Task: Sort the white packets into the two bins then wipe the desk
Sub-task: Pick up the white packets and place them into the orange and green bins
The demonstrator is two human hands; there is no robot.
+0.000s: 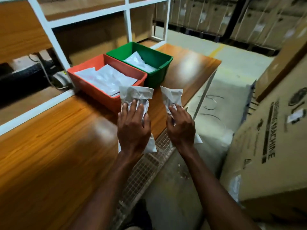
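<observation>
Gripping one white packet (pixel 135 95) in the left hand (pixel 132 127), another packet (pixel 172 96) in the right hand (pixel 180 127), fingers curling round each, over the desk (pixel 49 155) edge. Beyond, sitting side by side: orange bin (pixel 93 90) (several packets inside), green bin (pixel 159 75) holding more.

We are looking at a counter (pixel 54 146) glowing orange-brown with streaky wood grain. On it the orange-red bin (pixel 106 95) is showing white packets (pixel 106 78) inside, and the green bin (pixel 156 75) is showing a white packet (pixel 137 61) too. We are seeing two more white packets, crinkled and greyish in the folds: the left packet (pixel 136 93) and the right packet (pixel 172 95). A white frame (pixel 48 32) is standing behind. To our right, a tan cardboard box (pixel 272 146) is carrying black print, and a yellow line (pixel 216 50) is crossing the grey floor (pixel 235 68).
</observation>
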